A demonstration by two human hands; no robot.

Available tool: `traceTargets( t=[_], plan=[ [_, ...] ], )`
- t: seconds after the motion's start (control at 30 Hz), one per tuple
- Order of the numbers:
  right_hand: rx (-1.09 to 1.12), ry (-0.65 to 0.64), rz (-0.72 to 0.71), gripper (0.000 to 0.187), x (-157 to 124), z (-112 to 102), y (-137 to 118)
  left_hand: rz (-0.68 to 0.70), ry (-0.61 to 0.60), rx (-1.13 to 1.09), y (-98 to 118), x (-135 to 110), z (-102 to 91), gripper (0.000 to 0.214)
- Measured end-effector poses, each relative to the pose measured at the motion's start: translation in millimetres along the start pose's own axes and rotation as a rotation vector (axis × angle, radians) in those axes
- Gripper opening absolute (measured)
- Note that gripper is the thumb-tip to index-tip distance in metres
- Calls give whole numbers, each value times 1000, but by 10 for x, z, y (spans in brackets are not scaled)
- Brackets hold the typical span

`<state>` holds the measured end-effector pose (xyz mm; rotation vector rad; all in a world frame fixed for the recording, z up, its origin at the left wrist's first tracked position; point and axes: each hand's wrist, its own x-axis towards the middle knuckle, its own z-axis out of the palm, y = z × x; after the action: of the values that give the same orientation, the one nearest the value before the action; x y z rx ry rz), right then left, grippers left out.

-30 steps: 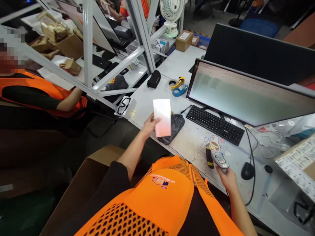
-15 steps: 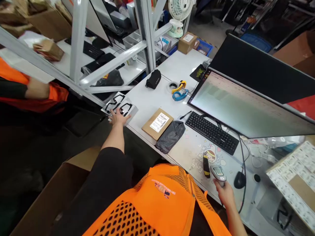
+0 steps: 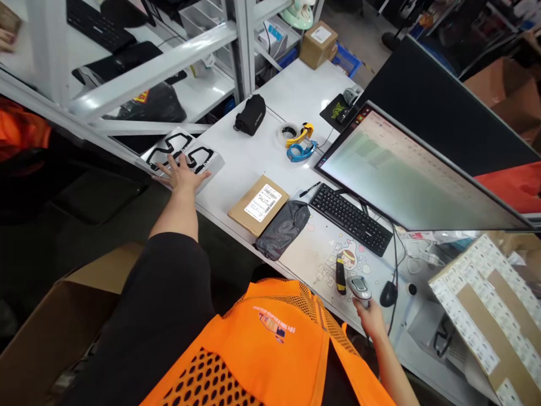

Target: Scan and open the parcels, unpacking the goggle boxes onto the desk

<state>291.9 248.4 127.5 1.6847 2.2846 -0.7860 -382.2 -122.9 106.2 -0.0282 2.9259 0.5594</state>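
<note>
With fingers spread, my left hand (image 3: 182,176) rests on the near side of a white box (image 3: 216,164) printed with black outlines, at the desk's left corner. My right hand (image 3: 372,317) is wrapped round the handle of a grey barcode scanner (image 3: 359,286), low over the desk's front edge. Just left of the scanner lies a black and yellow utility knife (image 3: 340,275). Between my hands are a flat brown carton (image 3: 257,206) with a white label and a dark grey plastic-wrapped parcel (image 3: 283,230), side by side.
Behind them are a black pouch (image 3: 251,115), yellow and blue tape dispensers (image 3: 301,150), a keyboard (image 3: 350,219) and a monitor (image 3: 422,175). A mouse (image 3: 388,294) and a patterned carton (image 3: 473,304) stand right. A metal frame (image 3: 164,56) borders the left; an open cardboard box (image 3: 97,276) is below.
The view has shifted, so most desk things sit further left and slightly higher. My left hand stays on the white box, and my right hand still holds the barcode scanner.
</note>
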Motion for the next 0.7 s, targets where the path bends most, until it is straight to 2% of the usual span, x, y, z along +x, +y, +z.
traceTargets(
  t=[0.07, 0.13, 0.17, 0.23, 0.33, 0.4, 0.53, 0.6, 0.7],
  plan=[
    [8, 16, -10, 63, 62, 70, 41, 82, 62, 10, 195, -216, 1, 100],
    [2, 58, -13, 62, 130, 183, 85, 245, 86, 3, 450, -612, 61, 85],
    [3, 81, -11, 63, 167, 250, 104, 328, 60, -2, 571, -857, 117, 81],
    [13, 124, -6, 66, 248, 389, 135, 433, -77, 18, 749, -1358, 264, 77],
    [11, 192, 16, 67, 366, 567, 168, 396, -265, 114, 840, -1881, 472, 81],
    [-15, 226, 47, 66, 421, 653, 184, 327, -323, 162, 847, -1996, 542, 90],
    [-79, 218, 70, 72, 458, 690, 197, 260, -421, 215, 879, -1911, 537, 127],
    [-90, 133, 83, 76, 474, 603, 203, 247, -436, 221, 904, -1847, 528, 135],
    [-76, 22, 124, 82, 574, 336, 182, 260, -403, 214, 925, -1785, 529, 136]
  ],
)
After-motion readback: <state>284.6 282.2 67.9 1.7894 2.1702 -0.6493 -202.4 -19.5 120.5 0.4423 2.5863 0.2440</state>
